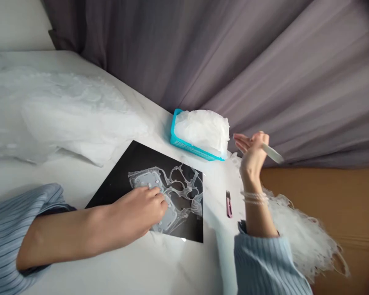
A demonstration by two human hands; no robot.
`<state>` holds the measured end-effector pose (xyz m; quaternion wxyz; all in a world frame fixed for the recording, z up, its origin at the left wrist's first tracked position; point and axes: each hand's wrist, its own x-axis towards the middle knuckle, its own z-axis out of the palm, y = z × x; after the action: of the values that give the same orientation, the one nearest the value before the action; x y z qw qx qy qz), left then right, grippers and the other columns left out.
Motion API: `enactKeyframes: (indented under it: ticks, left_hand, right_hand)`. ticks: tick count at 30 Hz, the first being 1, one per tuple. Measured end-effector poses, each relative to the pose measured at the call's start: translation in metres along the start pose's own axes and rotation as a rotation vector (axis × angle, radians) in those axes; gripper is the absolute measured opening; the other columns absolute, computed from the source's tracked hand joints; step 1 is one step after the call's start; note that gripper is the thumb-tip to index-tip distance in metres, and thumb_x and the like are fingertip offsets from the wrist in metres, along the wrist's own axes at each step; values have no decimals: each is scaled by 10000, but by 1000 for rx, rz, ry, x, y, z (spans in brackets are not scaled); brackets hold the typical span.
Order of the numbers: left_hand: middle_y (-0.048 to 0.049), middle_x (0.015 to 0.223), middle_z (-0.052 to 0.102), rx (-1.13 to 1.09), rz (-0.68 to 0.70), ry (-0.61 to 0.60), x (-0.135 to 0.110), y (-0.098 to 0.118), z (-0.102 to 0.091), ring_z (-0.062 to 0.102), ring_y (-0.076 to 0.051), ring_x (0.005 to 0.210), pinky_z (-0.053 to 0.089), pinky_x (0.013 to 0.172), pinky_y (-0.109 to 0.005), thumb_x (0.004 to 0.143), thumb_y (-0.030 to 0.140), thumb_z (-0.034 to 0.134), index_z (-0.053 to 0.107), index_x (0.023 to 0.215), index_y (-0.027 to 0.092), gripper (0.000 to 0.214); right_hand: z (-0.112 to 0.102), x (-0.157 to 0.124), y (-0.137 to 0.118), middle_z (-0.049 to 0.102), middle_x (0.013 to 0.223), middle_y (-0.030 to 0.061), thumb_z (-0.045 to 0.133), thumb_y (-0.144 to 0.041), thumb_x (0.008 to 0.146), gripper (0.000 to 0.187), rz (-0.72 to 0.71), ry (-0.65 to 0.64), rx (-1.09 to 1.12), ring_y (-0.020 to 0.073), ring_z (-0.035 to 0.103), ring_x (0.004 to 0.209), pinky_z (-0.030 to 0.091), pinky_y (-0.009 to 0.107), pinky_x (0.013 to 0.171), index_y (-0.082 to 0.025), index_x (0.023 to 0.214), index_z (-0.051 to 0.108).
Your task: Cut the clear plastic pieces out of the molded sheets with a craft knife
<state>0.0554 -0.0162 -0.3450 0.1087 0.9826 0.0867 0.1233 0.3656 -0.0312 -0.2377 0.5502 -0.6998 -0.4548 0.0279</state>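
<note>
My left hand (147, 207) rests over a translucent moulded plastic piece (149, 179), its fingers curled down onto it. That piece has rounded flat panels joined to a web of thin looping strips, and it lies on a black mat (117, 176). Part of it is hidden under my hand. My right hand (254, 153) is raised near the turquoise basket (193, 150), fingers extended toward it. A white flat stick-like tool (273, 154) juts out of this hand on the right side; its other end is hidden. Pink-handled thread snips (229, 205) lie between my hands.
White, sheet-like material (203, 128) is heaped in the basket. A large translucent plastic bag (67, 114) covers the table's left side. Tangled clear plastic scraps (301, 233) hang over the right edge, by a brown surface (295, 184). A grey-purple curtain (203, 53) hangs behind.
</note>
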Motion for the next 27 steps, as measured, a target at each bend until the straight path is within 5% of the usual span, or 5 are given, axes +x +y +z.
enactKeyframes:
  ticks: [5,11,20,24,27]
  left_hand:
    - [-241,1235,675,325,-19,56,-46,48,27,609,-407,1176,505,948,-525,734,150,660,708,1155,83,429]
    - [-262,1354,589,153,-179,73,-71,75,33,477,-441,1333,431,1086,-572,762,170,666,659,1261,54,512]
    - [-232,1473,483,-41,-188,-8,-65,58,15,324,-408,1440,294,1163,-604,859,138,571,563,1357,95,500]
    - [-239,1419,536,-94,-215,-74,-27,9,-8,431,-418,1366,365,1093,-587,957,284,480,571,1302,91,405]
    - [-193,1168,642,-54,-266,-132,7,-30,-21,568,-342,1175,469,973,-468,990,291,370,580,1214,77,374]
  right_hand:
    - [-3,-115,-22,595,783,0,344,-601,977,437,205,-213,69,192,633,698,561,388,651,-303,1136,622]
    - [16,-215,-35,709,904,20,508,-350,992,307,311,-500,-60,185,665,870,518,377,848,-307,1268,637]
    - [33,-247,-42,725,929,19,552,-254,963,195,244,-453,-64,184,675,829,528,309,730,-295,1077,705]
    - [23,-239,-33,743,1017,42,505,-295,980,222,173,-291,-334,212,696,885,514,325,765,-273,1139,657]
    - [10,-227,-17,731,1064,78,409,-355,1011,260,183,-202,-517,227,687,924,485,336,779,-239,1106,622]
